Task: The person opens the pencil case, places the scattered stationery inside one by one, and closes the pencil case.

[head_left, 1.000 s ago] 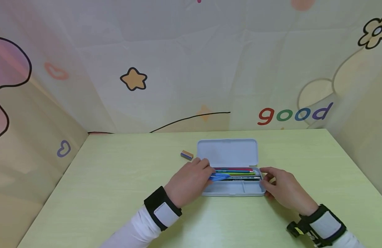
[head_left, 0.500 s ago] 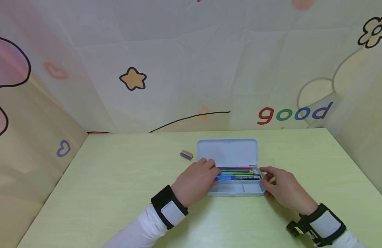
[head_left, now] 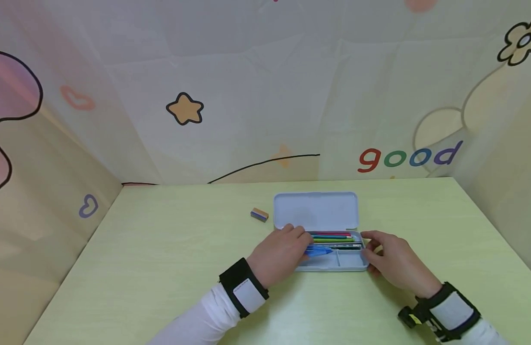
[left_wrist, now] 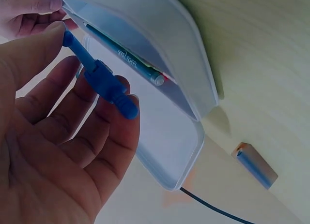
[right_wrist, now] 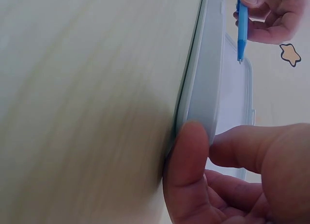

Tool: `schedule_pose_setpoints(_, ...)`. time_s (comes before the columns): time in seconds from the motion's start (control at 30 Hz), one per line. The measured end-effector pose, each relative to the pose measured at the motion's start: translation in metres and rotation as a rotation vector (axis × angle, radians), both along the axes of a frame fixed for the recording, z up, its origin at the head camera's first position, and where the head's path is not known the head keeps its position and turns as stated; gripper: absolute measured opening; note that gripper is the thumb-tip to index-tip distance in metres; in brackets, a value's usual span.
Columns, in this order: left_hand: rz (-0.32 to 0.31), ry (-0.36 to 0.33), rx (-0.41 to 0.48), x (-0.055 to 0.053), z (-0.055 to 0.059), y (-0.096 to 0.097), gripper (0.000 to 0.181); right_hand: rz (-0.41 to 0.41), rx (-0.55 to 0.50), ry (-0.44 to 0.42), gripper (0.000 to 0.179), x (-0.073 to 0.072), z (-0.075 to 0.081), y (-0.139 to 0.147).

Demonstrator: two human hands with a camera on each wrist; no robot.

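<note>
A pale blue pencil case [head_left: 356, 261] lies open on the table, its lid [head_left: 316, 211] folded back. Pencils [head_left: 334, 240] lie in its rear compartment; a teal one [left_wrist: 127, 59] shows lettering in the left wrist view. My left hand [head_left: 279, 256] pinches a blue drawing compass [head_left: 318, 251] between thumb and fingertips, above the case. Its metal point [right_wrist: 240, 61] aims away from the palm in the right wrist view. With thumb and fingers, my right hand [head_left: 395, 261] grips the case's right end. The left hand hides the case's left end in the head view.
A small eraser [head_left: 259, 214] in orange and blue lies on the table left of the lid. A low divider [head_left: 338, 259] splits the front compartment. Behind the table's back edge hangs a printed cloth [head_left: 257, 96].
My left hand has moved to the right and slightly toward me with the compass, from over the pencils to over the front compartment. The right hand has stayed on the case's end.
</note>
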State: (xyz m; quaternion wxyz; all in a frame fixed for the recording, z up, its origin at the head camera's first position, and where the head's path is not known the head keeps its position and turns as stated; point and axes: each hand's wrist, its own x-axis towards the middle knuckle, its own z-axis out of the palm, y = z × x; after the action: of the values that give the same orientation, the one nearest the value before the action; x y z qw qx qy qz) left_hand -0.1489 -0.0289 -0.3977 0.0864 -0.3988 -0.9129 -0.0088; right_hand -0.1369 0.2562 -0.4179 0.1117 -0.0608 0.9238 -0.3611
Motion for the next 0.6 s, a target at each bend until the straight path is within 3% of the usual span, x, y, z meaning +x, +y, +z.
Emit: schedule_pose_setpoints(0.6, 0.000, -0.047, -0.024, -0.001, -0.013, 0.009, 0.024, 0.002, 0.006, -0.002, 0.049, -0.001, 0.001, 0.000)
